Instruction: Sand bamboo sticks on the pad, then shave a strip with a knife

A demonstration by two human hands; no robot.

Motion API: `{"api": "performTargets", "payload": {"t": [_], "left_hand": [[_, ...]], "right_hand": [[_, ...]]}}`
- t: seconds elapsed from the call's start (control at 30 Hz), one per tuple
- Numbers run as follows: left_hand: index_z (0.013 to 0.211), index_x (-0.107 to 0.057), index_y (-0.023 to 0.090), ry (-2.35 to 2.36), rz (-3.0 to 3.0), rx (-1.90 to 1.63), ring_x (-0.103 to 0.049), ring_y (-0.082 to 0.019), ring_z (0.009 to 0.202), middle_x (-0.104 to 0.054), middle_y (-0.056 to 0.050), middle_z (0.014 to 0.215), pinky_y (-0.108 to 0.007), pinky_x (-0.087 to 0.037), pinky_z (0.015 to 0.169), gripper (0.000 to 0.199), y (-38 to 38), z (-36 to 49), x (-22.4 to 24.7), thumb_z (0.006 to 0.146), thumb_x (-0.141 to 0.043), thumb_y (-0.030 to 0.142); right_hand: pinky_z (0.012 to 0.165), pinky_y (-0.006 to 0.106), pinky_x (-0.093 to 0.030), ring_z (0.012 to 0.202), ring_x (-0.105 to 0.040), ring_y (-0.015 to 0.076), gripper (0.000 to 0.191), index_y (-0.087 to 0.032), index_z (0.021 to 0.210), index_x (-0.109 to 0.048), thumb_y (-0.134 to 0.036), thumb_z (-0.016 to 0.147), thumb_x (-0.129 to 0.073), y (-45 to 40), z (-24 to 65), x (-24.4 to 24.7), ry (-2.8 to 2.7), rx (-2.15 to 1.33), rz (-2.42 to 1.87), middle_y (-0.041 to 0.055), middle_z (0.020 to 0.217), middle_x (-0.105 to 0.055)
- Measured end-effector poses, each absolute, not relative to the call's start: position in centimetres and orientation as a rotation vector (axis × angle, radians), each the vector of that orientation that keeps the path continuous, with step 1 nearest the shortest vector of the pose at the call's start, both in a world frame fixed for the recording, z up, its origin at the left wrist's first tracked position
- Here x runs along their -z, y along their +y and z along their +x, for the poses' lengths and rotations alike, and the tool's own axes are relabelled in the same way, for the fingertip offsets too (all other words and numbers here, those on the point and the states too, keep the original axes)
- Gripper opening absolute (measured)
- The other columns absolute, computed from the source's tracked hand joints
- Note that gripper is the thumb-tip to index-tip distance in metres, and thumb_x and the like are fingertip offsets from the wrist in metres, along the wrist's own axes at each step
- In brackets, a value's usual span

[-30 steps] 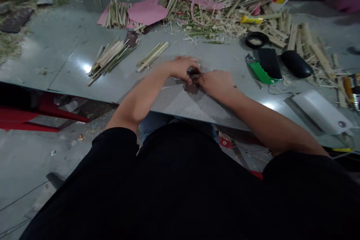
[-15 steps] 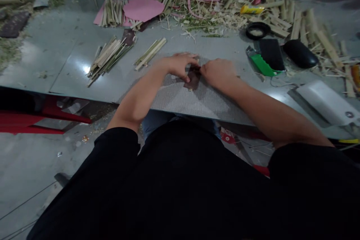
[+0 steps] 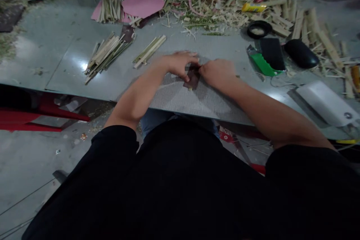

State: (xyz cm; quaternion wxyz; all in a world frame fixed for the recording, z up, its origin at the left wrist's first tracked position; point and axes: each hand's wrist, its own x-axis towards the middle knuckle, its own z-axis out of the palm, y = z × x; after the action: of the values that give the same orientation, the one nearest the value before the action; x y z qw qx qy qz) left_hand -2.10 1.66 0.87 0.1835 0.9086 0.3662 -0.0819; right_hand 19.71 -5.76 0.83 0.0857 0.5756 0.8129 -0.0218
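Observation:
A small dark brown sheet [image 3: 192,78], which looks like sandpaper, lies on the grey tabletop between my hands. My left hand [image 3: 181,64] holds it from the left, thumb on the sheet and fingers curved over its far end. My right hand [image 3: 218,72] is closed in a pinch at the sheet's upper right edge; its fingertips are partly hidden. A small pale tip [image 3: 190,89], perhaps of a bamboo stick, pokes out under the sheet's near edge. Several split bamboo sticks [image 3: 150,50] lie left of my left hand, with a larger bundle [image 3: 105,55] beyond them.
Pink paper [image 3: 143,3] and a heap of bamboo shavings [image 3: 208,13] run along the back. To the right are a black ring [image 3: 258,29], a green-and-black packet [image 3: 266,63], a black computer mouse [image 3: 301,53] and a white box-shaped device [image 3: 324,103]. A red stool [image 3: 42,118] stands below left.
Both hands stay at the brown sheet with hardly any movement. The view has shifted slightly, so the things on the table's left side appear a little farther left and higher.

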Motion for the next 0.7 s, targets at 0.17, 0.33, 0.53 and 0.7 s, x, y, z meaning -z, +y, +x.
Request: {"api": "performTargets", "payload": {"t": [0.17, 0.33, 0.53, 0.7], "left_hand": [[0.176, -0.064, 0.037, 1.044, 2.543, 0.247, -0.027, -0.037, 0.189, -0.026, -0.003, 0.205, -0.054, -0.022, 0.154, 0.090, 1.7, -2.1, -0.8, 0.093, -0.094, 0.052], [0.171, -0.067, 0.038, 1.062, 2.558, 0.251, -0.033, -0.040, 0.186, -0.035, -0.001, 0.202, -0.055, -0.026, 0.153, 0.090, 2.0, -1.9, -0.6, 0.088, -0.095, 0.054], [0.171, -0.068, 0.038, 1.004, 2.550, 0.201, -0.036, -0.041, 0.184, -0.039, -0.003, 0.200, -0.058, -0.025, 0.152, 0.093, 2.5, -2.1, 0.1, 0.084, -0.095, 0.055], [0.168, -0.070, 0.043, 1.018, 2.543, 0.141, -0.036, -0.044, 0.184, -0.045, -0.001, 0.197, -0.062, -0.027, 0.151, 0.095, 2.8, -2.2, 0.4, 0.078, -0.095, 0.057]], "right_hand": [[0.106, 0.056, -0.060, 0.134, -0.080, 0.0488, 0.054, -0.020, 0.137, -0.093, -0.042, 0.125, -0.044, -5.4, 19.9, -0.6, 2.419, 0.136, 1.715, 0.0255, 0.132, -0.088], [0.099, 0.047, -0.058, 0.123, -0.081, 0.0414, 0.056, -0.005, 0.133, -0.089, -0.036, 0.126, -0.043, -5.3, 19.9, -0.8, 2.398, 0.099, 1.821, 0.0337, 0.132, -0.086], [0.082, 0.041, -0.052, 0.101, -0.080, 0.0344, 0.048, -0.010, 0.111, -0.090, -0.041, 0.126, -0.056, -5.7, 19.7, -0.6, 2.528, 0.057, 1.655, 0.0263, 0.105, -0.088], [0.086, 0.043, -0.055, 0.103, -0.080, 0.0346, 0.058, -0.009, 0.114, -0.089, -0.044, 0.130, -0.046, -5.4, 19.7, -0.6, 2.496, -0.002, 1.733, 0.0286, 0.104, -0.086]]}}
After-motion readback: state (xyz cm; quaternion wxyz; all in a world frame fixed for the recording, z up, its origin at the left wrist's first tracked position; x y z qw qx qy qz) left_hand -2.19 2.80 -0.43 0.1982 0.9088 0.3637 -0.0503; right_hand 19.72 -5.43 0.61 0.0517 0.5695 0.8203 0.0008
